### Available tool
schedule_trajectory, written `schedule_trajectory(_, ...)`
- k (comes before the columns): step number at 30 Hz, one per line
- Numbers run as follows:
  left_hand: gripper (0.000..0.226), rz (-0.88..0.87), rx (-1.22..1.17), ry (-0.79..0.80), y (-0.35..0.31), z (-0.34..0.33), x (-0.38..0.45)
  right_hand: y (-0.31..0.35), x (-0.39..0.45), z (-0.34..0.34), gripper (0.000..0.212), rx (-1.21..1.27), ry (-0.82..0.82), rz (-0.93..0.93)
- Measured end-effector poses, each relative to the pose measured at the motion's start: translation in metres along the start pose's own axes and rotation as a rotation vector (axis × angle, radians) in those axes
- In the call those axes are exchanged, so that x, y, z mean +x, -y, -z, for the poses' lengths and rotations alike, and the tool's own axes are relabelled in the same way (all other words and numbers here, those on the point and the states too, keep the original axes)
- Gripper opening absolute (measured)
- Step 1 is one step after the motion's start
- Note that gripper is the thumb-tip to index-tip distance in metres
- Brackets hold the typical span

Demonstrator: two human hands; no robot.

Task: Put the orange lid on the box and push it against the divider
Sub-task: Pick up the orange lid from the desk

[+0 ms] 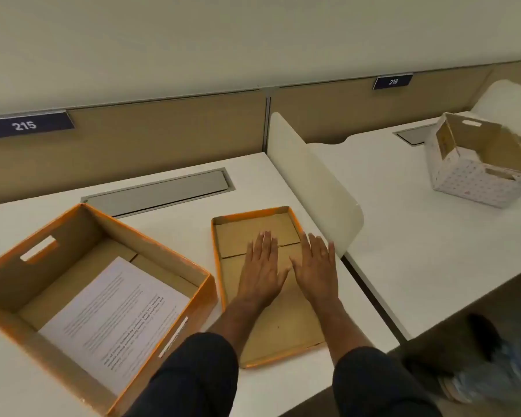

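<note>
The orange lid (pixel 253 230) lies upside down on the white desk, its brown inside facing up, just left of the cream divider (pixel 313 188). My left hand (pixel 260 269) and my right hand (pixel 316 270) hover flat over the lid's middle, fingers spread, holding nothing. The open orange box (pixel 205 293) stands at the left, apart from the lid, with printed sheets of paper (pixel 115 320) lying inside it.
A grey cable hatch (pixel 160 191) is set into the desk behind the box. Across the divider, a white patterned box (pixel 475 182) stands open on the neighbouring desk. Tan back panels carry number plates 215 (pixel 24 125) and 216 (pixel 393 82).
</note>
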State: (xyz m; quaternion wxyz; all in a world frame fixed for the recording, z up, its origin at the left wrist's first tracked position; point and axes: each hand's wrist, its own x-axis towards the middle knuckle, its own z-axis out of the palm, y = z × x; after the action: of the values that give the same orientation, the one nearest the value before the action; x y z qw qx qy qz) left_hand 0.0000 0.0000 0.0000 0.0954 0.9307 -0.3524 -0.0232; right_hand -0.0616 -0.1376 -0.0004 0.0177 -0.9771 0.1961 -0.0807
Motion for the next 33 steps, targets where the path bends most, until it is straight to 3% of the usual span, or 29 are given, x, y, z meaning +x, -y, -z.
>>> schedule_trajectory(10, 0.079, 0.092, -0.034, 0.165, 0.014, -0.048, -0.037, -0.019, -0.022, -0.027, 0.066, -0.06, 0.152, -0.223)
schedule_trajectory(18, 0.077, 0.086, -0.035, 0.162, 0.019, -0.058, -0.045, -0.027, -0.02, -0.027, 0.037, 0.059, 0.156, -0.351)
schedule_trajectory(24, 0.073, 0.085, -0.124, 0.126, 0.021, -0.051, -0.048, -0.034, -0.009, 0.004, 0.015, 0.436, 0.155, -0.394)
schedule_trajectory(28, 0.073, 0.104, -0.26, 0.087, 0.02, -0.037, -0.048, -0.039, 0.003, 0.046, 0.024, 0.788, 0.18, -0.434)
schedule_trajectory(33, 0.07, 0.19, -0.542, 0.013, 0.011, -0.002, -0.042, -0.023, 0.013, 0.101, 0.035, 0.924, 0.159, -0.353)
